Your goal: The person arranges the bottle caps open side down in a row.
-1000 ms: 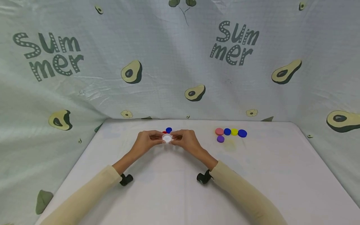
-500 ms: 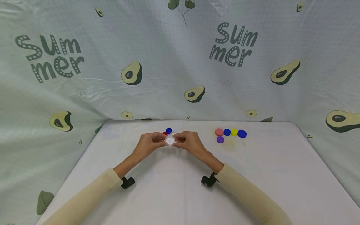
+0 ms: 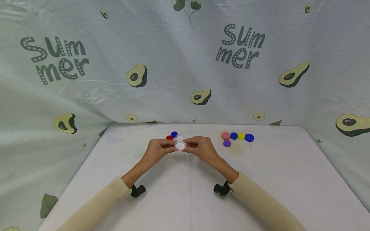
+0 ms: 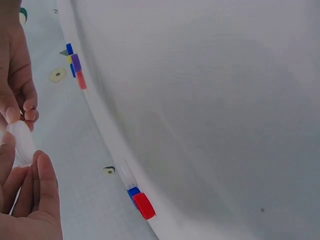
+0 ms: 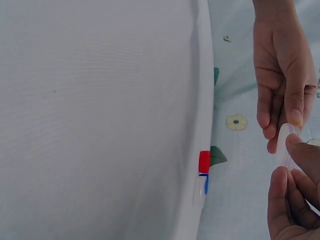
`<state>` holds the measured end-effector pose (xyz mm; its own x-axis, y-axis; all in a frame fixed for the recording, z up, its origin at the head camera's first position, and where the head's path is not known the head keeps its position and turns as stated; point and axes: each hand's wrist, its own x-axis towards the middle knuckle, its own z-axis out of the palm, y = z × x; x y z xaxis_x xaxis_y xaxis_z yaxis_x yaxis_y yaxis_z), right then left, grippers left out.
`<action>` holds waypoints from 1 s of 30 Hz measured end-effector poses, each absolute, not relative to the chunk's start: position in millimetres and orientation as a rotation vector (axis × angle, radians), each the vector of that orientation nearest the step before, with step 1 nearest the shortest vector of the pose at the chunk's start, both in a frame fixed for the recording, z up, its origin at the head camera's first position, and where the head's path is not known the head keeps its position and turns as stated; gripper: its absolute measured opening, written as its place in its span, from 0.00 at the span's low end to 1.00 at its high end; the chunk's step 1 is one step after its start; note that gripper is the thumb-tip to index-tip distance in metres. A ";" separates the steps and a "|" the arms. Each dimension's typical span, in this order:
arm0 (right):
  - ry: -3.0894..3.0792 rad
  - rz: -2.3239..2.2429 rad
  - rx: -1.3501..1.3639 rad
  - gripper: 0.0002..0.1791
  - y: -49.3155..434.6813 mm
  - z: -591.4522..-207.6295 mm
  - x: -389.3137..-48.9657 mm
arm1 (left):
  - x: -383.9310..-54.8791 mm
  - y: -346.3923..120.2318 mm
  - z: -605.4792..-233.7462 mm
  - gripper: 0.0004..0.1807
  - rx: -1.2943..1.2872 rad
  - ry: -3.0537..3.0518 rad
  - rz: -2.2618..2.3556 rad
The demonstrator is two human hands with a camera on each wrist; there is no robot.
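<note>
Both hands pinch one small round white disc (image 3: 180, 146) with a translucent rim, held up above the far part of the table. My left hand (image 3: 157, 149) grips its left edge between thumb and fingers. Opposite it, my right hand (image 3: 201, 148) pinches the right edge. In the left wrist view the disc (image 4: 23, 142) is seen tilted, nearly edge-on, between the fingertips of both hands. Just behind the hands on the table lie a red disc (image 3: 169, 137), a blue disc (image 3: 174, 134) and a second whitish disc (image 3: 180, 138).
Farther right on the white table (image 3: 179, 192) is a group of discs: pink (image 3: 225, 136), blue (image 3: 233, 136), yellow (image 3: 241, 136), larger blue (image 3: 249, 137) and purple (image 3: 226, 143). A printed curtain (image 3: 167, 41) hangs behind the table's far edge.
Both hands have shifted right and slightly toward me, with the white disc still between them. The red disc and the second whitish disc behind them now show more fully.
</note>
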<state>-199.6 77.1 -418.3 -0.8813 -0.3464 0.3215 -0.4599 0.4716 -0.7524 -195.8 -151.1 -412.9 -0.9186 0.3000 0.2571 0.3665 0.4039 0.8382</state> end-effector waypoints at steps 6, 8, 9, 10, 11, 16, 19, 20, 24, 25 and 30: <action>-2.604 1.352 0.698 0.19 88.8 -418.7 -193.6 | -194.0 -140.1 -413.0 0.17 -0.601 -2.588 -1.625; -2.594 1.348 0.698 0.19 93.9 -418.5 -191.5 | -193.9 -134.9 -411.6 0.18 -0.610 -2.583 -1.660; -2.583 1.350 0.702 0.19 96.2 -418.5 -190.6 | -193.9 -132.5 -411.0 0.19 -0.618 -2.578 -1.678; -2.575 1.350 0.705 0.19 98.4 -418.5 -189.7 | -193.6 -130.3 -410.4 0.19 -0.622 -2.572 -1.698; -2.565 1.350 0.709 0.19 100.5 -418.1 -188.7 | -193.1 -128.3 -409.8 0.19 -0.627 -2.568 -1.715; -2.543 1.358 0.710 0.20 107.8 -416.7 -184.2 | -191.3 -121.9 -408.1 0.19 -0.685 -2.514 -1.791; -2.529 1.363 0.717 0.21 112.1 -415.9 -182.9 | -190.9 -118.0 -407.7 0.20 -0.717 -2.484 -1.808; -2.525 1.364 0.718 0.20 113.6 -416.0 -182.8 | -190.8 -116.5 -407.7 0.20 -0.722 -2.479 -1.808; -2.508 1.356 0.700 0.20 118.8 -416.6 -181.9 | -191.3 -110.4 -407.4 0.20 -0.707 -2.470 -1.795; -2.497 1.352 0.698 0.20 119.8 -417.0 -181.7 | -191.6 -108.8 -407.2 0.19 -0.690 -2.470 -1.796; -2.366 1.325 0.725 0.18 122.9 -418.5 -179.9 | -193.8 -100.3 -406.7 0.16 -0.661 -2.428 -1.863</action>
